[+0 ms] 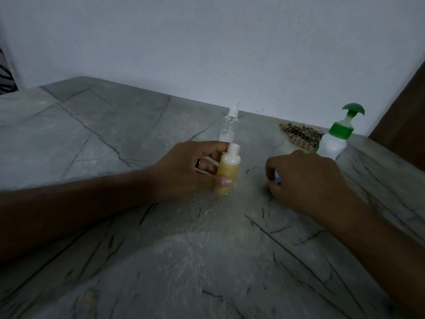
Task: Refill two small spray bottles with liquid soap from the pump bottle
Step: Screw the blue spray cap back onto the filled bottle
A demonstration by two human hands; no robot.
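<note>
My left hand grips a small uncapped spray bottle full of yellow soap, upright on the grey marble table. Right behind it stands a second small clear spray bottle with its white spray top on and a little white liquid at the bottom. My right hand rests on the table to the right, its fingers curled around a small pale object, mostly hidden. The white pump bottle with a green pump head stands at the back right.
A striped brown and cream object lies against the wall beside the pump bottle. A pale rounded thing sits just behind my right hand. A brown wooden panel borders the table on the right. The white wall runs along the table's far edge.
</note>
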